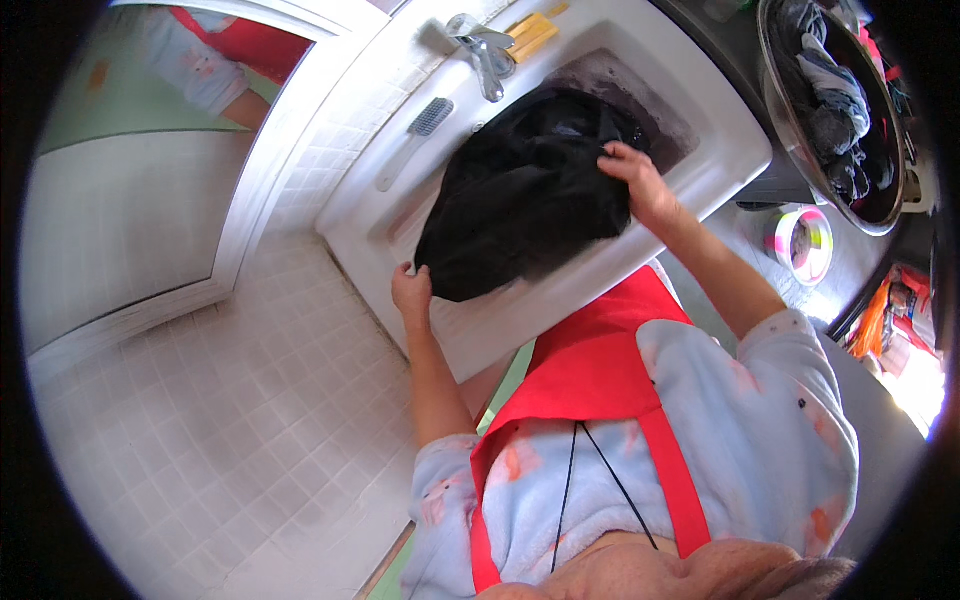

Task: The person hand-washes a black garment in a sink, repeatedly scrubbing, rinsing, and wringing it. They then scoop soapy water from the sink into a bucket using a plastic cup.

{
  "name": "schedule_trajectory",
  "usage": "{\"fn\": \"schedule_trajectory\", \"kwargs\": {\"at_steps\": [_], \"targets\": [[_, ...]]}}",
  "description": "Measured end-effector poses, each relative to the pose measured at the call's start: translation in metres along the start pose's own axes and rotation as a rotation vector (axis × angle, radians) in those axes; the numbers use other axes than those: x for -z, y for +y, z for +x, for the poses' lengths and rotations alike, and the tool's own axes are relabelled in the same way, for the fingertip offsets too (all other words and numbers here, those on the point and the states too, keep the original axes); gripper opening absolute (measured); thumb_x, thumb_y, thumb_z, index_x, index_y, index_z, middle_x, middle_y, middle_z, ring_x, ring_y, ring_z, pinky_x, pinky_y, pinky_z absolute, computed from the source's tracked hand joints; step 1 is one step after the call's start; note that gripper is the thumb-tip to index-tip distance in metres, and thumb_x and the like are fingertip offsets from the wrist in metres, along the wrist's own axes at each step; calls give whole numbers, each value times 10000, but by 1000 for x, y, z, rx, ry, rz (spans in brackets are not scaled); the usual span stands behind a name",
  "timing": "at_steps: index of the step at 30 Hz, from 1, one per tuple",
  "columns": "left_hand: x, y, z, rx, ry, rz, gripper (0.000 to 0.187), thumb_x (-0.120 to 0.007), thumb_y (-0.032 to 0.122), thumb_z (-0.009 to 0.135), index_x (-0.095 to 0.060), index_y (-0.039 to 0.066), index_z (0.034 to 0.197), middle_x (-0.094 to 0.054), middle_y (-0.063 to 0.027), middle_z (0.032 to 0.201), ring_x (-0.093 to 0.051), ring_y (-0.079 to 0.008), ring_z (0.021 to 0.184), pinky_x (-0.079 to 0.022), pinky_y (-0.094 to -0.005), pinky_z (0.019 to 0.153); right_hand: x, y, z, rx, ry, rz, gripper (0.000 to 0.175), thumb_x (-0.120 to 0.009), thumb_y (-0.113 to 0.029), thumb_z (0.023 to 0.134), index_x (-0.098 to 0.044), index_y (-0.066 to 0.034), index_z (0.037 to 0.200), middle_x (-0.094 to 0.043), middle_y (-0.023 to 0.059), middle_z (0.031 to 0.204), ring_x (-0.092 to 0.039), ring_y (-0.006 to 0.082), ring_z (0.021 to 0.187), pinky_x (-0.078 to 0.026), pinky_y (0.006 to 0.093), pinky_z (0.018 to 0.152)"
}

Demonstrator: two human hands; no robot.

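A dark, wet-looking cloth garment [525, 202] is spread between my two hands over a white laundry sink [705, 90]. My left hand [412, 291] pinches its lower left edge near the sink's left end. On the opposite side, my right hand [637, 176] grips the cloth by its right edge. The garment's far part lies in the basin, beside murky, foamy water [667, 112]. How the fabric is folded underneath is hidden.
A scrub brush [431, 118] lies on the sink's back ledge. Beside the chrome faucet [484, 64] sits a yellow bar [532, 37], probably soap. At right, a metal basin [772, 97] holds wet clothes, above a small bucket [806, 247]. A mirror [165, 180] stands at left against tiled wall.
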State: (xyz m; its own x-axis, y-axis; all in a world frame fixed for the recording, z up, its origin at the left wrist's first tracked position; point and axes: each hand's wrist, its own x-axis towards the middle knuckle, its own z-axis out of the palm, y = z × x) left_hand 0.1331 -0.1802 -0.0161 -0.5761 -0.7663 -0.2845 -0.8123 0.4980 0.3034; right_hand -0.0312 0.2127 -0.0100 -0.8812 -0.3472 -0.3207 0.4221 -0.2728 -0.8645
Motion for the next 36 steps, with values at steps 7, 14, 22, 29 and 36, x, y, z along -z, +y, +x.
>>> {"fn": "schedule_trajectory", "kwargs": {"at_steps": [7, 14, 22, 29, 36], "targets": [[-25, 90, -44, -755, 95, -108, 234, -654, 120, 840, -700, 122, 1069, -601, -141, 964, -562, -351, 966, -454, -434, 858, -23, 78, -62, -339, -77, -70, 548, -599, -189, 871, -469, 27, 1357, -580, 138, 1261, -549, 225, 1138, -442, 327, 956], [-64, 151, -22, -1185, 22, 233, 248, -618, 61, 804, -662, 83, 1047, -594, -147, 1140, -542, -334, 1107, -396, -483, 943, -32, 76, -76, -161, -243, -88, 344, -700, -146, 833, -527, -1, 1093, -580, 51, 993, -541, 148, 954, -476, 319, 831], [67, 115, -27, -939, -74, -505, 226, -505, -37, 796, -606, -24, 997, -574, -136, 872, -583, -278, 846, -459, -346, 802, -35, 65, -59, -192, 15, -85, 227, -704, -121, 806, -490, -45, 801, -481, 13, 732, -478, 127, 712, -431, 327, 614], [111, 88, -52, -888, -185, -506, 218, -549, -90, 779, -596, -18, 979, -518, -63, 855, -519, -159, 820, -424, -251, 788, -48, 53, -47, 76, -120, -862, 180, -689, -136, 802, -573, -35, 896, -611, 142, 832, -618, 303, 798, -516, 401, 714], [111, 109, -70, -901, -191, -611, 157, -525, -71, 842, -592, -5, 966, -542, -11, 898, -508, -102, 848, -414, -228, 790, -89, 47, -12, 663, -104, -939, 372, -661, -207, 864, -596, -54, 1197, -606, 179, 1159, -606, 371, 1014, -475, 405, 932]]}}
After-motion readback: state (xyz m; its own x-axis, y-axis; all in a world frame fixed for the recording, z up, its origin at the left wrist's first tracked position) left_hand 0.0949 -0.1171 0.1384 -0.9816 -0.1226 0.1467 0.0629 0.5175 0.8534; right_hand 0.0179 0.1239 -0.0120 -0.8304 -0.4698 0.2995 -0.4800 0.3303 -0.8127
